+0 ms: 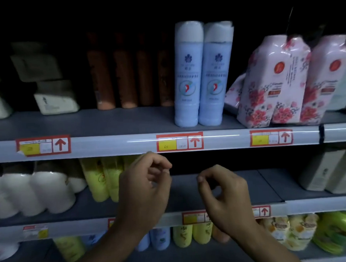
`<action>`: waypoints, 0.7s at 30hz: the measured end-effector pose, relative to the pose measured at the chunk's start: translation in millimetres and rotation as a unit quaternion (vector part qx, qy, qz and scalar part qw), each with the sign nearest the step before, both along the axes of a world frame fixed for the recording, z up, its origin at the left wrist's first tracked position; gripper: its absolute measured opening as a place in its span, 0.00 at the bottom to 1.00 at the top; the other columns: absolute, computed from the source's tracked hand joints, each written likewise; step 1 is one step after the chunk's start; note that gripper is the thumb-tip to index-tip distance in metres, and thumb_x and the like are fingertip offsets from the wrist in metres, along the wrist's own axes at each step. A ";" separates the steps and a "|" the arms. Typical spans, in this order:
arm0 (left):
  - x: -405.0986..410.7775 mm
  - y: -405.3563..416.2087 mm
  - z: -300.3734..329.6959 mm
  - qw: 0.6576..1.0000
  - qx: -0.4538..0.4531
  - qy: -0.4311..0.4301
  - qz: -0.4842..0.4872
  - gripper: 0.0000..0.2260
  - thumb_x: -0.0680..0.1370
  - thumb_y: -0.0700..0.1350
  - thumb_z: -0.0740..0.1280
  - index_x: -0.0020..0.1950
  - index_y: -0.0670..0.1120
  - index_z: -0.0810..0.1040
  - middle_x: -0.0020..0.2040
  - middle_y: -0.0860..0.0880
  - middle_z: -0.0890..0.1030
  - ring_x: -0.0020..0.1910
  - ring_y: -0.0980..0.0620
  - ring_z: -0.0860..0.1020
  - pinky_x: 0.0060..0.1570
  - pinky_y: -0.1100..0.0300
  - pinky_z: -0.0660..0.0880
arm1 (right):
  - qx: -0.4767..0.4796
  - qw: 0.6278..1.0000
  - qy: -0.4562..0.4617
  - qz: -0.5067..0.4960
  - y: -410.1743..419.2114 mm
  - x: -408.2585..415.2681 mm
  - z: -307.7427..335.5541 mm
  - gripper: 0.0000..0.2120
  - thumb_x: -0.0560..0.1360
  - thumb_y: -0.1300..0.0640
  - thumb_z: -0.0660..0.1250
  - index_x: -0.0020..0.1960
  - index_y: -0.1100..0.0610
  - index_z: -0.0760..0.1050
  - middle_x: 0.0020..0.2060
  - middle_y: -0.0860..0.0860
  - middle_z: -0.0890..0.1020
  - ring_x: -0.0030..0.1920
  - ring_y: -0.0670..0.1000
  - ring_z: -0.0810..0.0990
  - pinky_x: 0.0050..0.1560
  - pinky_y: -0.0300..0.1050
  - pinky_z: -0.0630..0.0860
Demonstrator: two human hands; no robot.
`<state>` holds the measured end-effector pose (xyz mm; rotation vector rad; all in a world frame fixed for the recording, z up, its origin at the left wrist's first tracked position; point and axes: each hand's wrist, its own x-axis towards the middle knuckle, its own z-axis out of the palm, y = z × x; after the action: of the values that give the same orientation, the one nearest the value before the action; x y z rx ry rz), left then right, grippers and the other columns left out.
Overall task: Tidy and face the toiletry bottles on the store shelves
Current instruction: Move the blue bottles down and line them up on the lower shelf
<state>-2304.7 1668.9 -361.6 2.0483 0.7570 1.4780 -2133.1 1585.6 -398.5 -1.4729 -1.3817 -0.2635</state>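
Two pale blue bottles (203, 75) with white caps stand upright at the front of the upper shelf (107, 122), labels facing out. To their right, pink flowered bottles (273, 81) lean against each other. Dark orange bottles (125, 73) stand far back in shadow. My left hand (145, 190) and my right hand (225, 192) hover in front of the middle shelf (191, 190), fingers loosely curled, holding nothing. Yellow bottles (102, 178) sit just left of my left hand.
White bottles (31, 194) fill the middle shelf's left side, grey-white cartons (330, 172) its right. White packs (54, 101) lie at the upper left. The lower shelf holds blue, yellow and green bottles (181, 236). Red-framed price tags (179, 142) line the shelf edges.
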 end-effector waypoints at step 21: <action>97.7 87.2 95.5 0.999 -0.038 0.002 0.005 0.28 0.70 0.55 0.80 0.66 0.51 0.75 0.60 0.53 0.84 0.56 0.56 0.83 0.59 0.52 0.81 | -0.016 0.985 0.166 -0.044 78.8 45.7 137.8 0.32 0.72 0.51 0.75 0.72 0.51 0.65 0.63 0.45 0.81 0.60 0.49 0.82 0.60 0.50 0.80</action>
<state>-2207.1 1756.1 -266.1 1.9951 0.8133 1.4281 -2087.4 1664.4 -260.7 -1.5277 -1.0591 -0.0476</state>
